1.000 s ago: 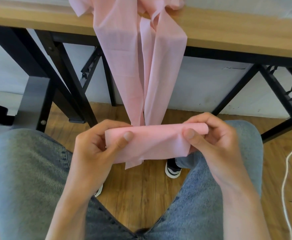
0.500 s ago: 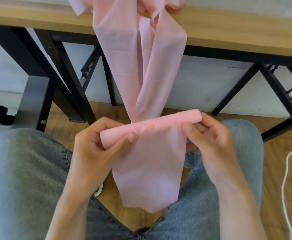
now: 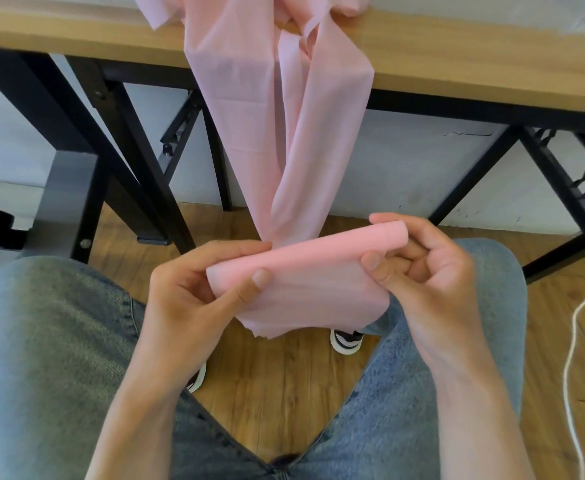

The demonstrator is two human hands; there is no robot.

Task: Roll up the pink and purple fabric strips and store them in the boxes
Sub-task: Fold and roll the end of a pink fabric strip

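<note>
Head view: you were early in the job. Your left hand (image 3: 194, 292) pinched one end of a small pink roll (image 3: 304, 258), thumb on top; your right hand (image 3: 426, 268) curled round the other end at 3 o'clock. The roll sat above your lap. Most of the strip (image 3: 284, 133) ran up to 12 o'clock, draped over the tabletop (image 3: 491, 64), unrolled. I judged nearly all rolling remained; no purple strip or boxes showed.

Fabric strip (image 3: 277, 109): hangs from far table (image 3: 457, 64) edge down to roll (image 3: 318, 258), held between left hand (image 3: 194, 289) and right hand (image 3: 433, 271), above knees; cable (image 3: 571, 341) far right on floor (image 3: 284, 386).
</note>
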